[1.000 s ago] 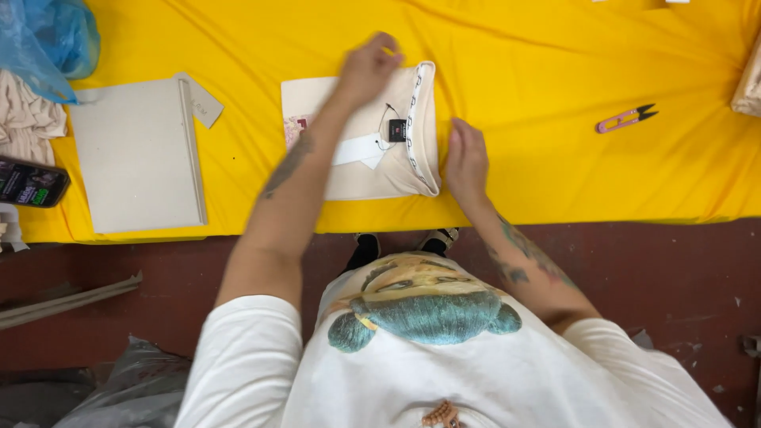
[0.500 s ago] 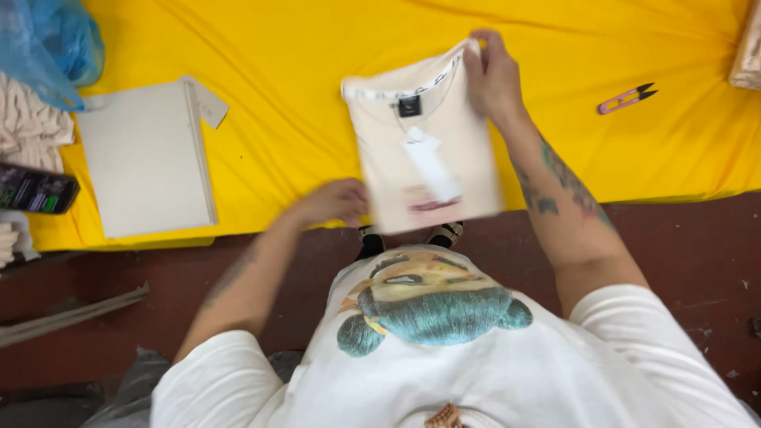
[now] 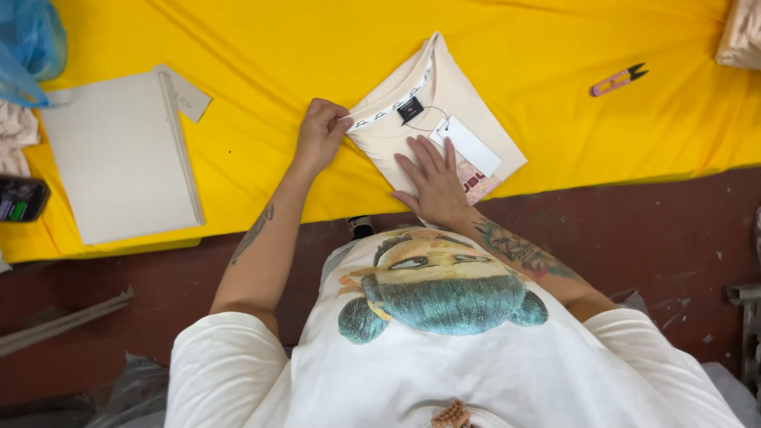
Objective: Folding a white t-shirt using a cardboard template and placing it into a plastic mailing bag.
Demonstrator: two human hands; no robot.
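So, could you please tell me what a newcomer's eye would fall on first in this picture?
The bright yellow cloth covering the table stands out first. At its middle lies a folded cream shirt with a white hang tag; the left hand grips its collar edge and the right hand presses flat on it. A grey board lies to the left and small pink snips to the upper right.

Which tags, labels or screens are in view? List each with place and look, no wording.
Hang tag: white rectangle on the folded cream shirt, by the right hand.
Neck label: small black square inside the collar, near the left hand.
Phone screen: lit, dark, far left edge.
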